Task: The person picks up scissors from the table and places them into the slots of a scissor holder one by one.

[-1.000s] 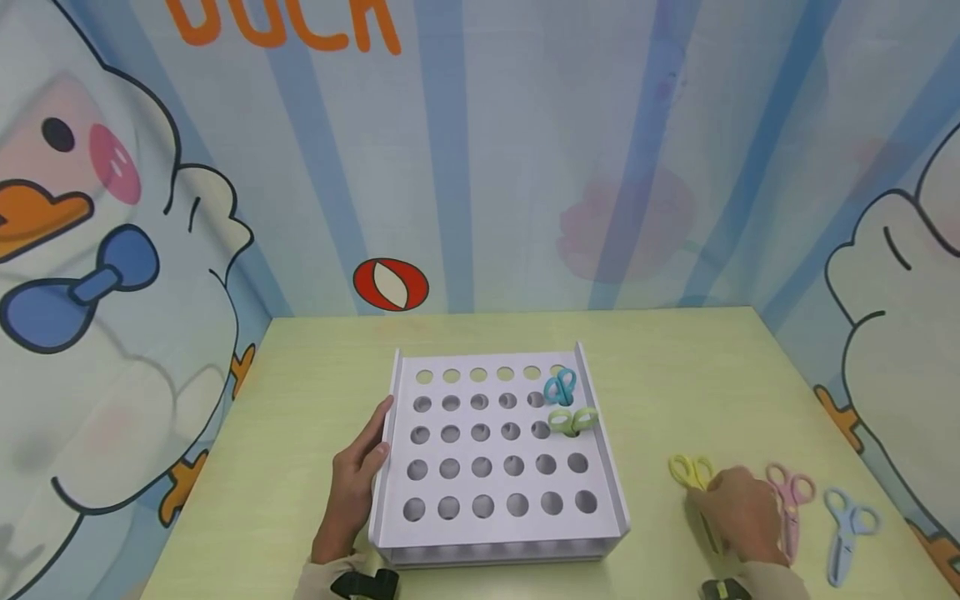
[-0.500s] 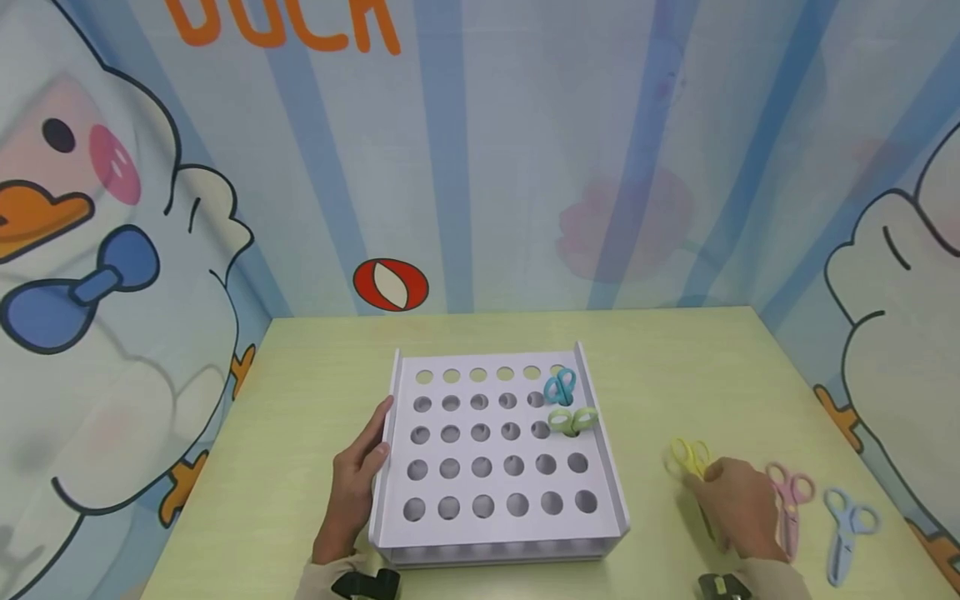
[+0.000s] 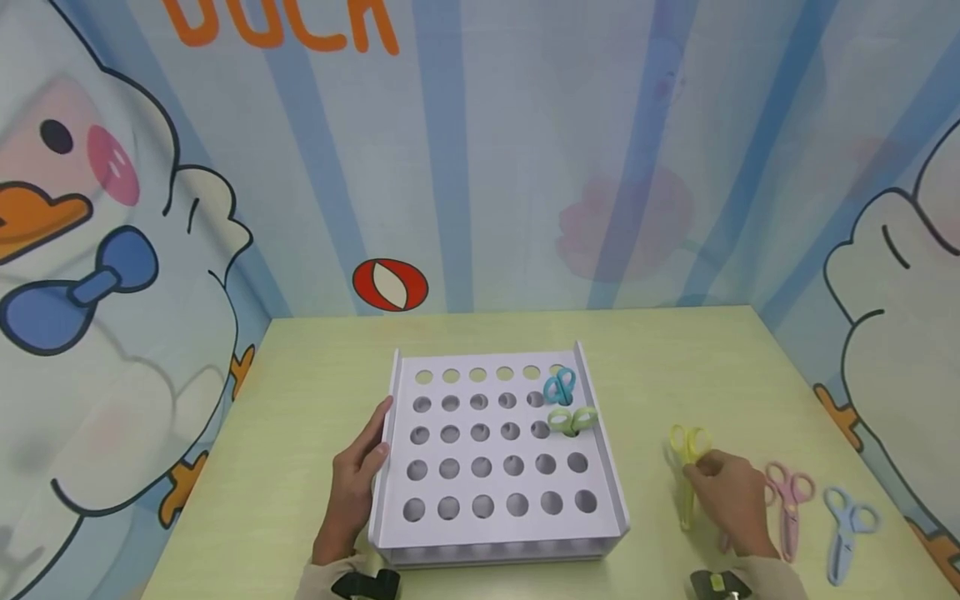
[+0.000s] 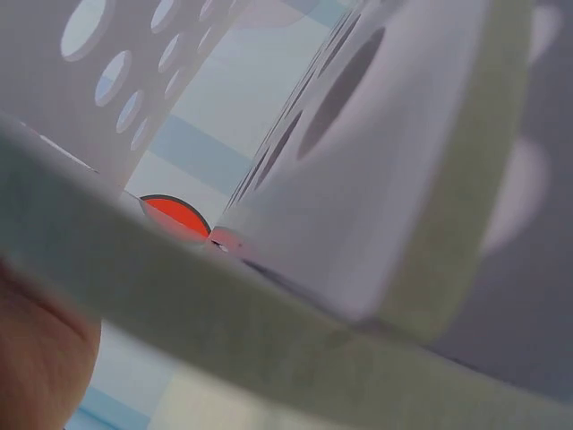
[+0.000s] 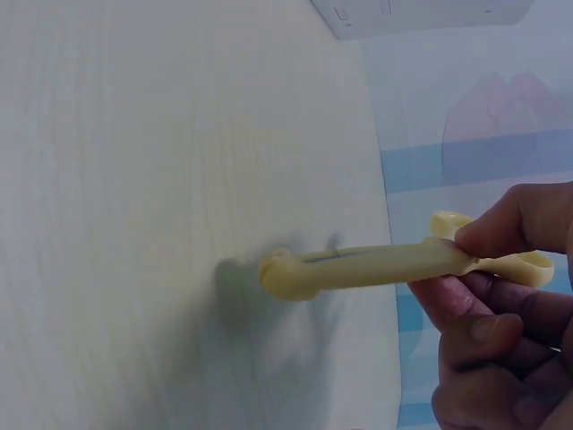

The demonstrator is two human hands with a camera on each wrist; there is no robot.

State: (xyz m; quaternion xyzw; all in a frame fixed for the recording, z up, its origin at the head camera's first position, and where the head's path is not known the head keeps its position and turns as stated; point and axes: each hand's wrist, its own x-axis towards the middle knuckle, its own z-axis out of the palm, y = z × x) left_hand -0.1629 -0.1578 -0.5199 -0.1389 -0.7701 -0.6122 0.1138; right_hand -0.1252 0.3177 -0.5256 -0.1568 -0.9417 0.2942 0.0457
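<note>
Yellow scissors point(image 3: 687, 475) hang points down from my right hand point(image 3: 731, 500), whose thumb and fingers pinch them near the pivot. In the right wrist view the scissors point(image 5: 376, 269) are closed, with their rounded tip above the tabletop. My left hand point(image 3: 354, 487) rests against the left side of a white rack point(image 3: 498, 533) with rows of round holes. Blue-green scissors point(image 3: 560, 387) and light green scissors point(image 3: 573, 421) stand in holes of its right column, handles up. The left wrist view shows the rack's layers point(image 4: 358, 179) close up and part of my hand point(image 4: 45, 358).
Pink scissors point(image 3: 790, 508), partly behind my right hand, and light blue scissors point(image 3: 845, 533) lie on the pale yellow table point(image 3: 660, 358) at the right. A wall covering point(image 3: 510, 125) with cartoon ducks and blue stripes stands behind the table.
My right hand has lifted the yellow scissors off the table, and they have swung to hang more upright. The left hand and the rack stay in place.
</note>
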